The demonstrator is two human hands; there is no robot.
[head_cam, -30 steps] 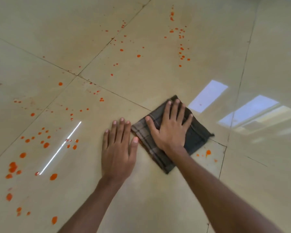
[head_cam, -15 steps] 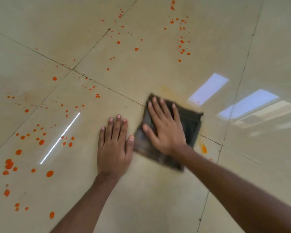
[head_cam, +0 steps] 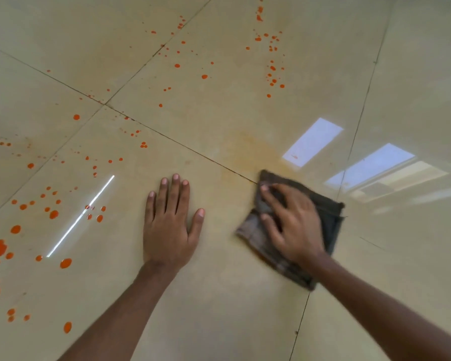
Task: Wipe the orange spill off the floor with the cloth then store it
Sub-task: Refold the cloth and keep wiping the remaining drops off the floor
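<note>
While the right hand (head_cam: 294, 225) presses the dark checked cloth (head_cam: 332, 217) flat to the floor (head_cam: 219, 321) at about 4 o'clock from the middle of the view, the wiping step looks to be under way and far from finished. Its fingers (head_cam: 271, 198) are spread and laid over the fabric, not curled round it, though blur softens their outline. The left hand (head_cam: 167, 230) rests palm down on bare tile at 7 o'clock, fingers (head_cam: 176, 194) straight and released, holding nothing; it seems to serve as a prop for the body.

A faint yellowish smear (head_cam: 250, 149) lies just beyond the cloth at 1 o'clock from it, so that patch probably wants another pass. Most of the orange spill (head_cam: 54, 214) is untouched: larger drops crowd 8 to 9 o'clock, fine specks run along 11 o'clock, and a separate string (head_cam: 272, 69) sits near 12 to 1 o'clock. The next move likely calls for carrying the cloth across to those clusters with firm, even pressure, and the left hand would have to shift clear of its path. Where the cloth will be stored cannot be told.

Underfoot are large glossy beige tiles with thin dark grout lines (head_cam: 182, 144). At 2 to 3 o'clock the sheen mirrors bright window panes (head_cam: 313, 142), and a thin streak of light (head_cam: 81, 216) glints at 8 o'clock.
</note>
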